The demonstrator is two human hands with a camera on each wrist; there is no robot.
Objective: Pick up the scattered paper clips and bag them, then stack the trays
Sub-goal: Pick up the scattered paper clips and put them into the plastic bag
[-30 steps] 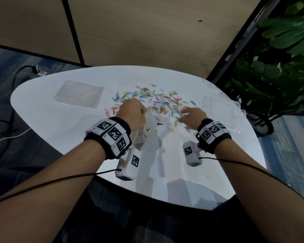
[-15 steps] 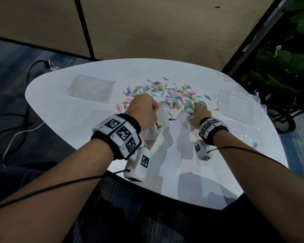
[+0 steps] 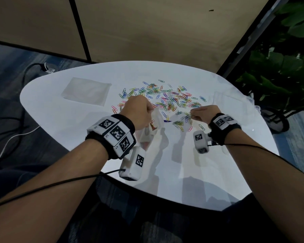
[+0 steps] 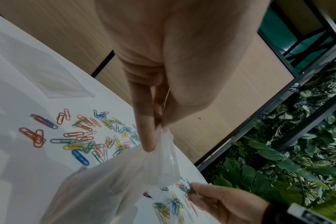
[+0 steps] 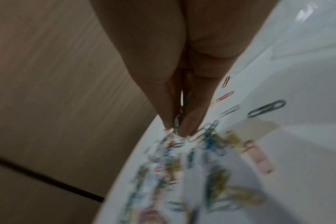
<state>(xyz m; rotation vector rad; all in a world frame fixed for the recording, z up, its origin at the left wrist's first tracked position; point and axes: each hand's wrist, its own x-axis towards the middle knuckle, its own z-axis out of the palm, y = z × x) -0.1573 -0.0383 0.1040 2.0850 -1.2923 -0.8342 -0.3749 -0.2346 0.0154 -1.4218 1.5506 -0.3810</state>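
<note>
Pinching paper clips (image 5: 177,124) between right-hand fingers (image 5: 190,121), left hand (image 3: 138,112) gripping bag (image 4: 125,178) nearby.

Paper clips (image 3: 167,99) crowd table (image 3: 60,118) centre; near edge free.

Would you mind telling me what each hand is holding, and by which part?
The left hand pinches the plastic bag at its top edge; the right hand pinches paper clips at its fingertips.
</note>
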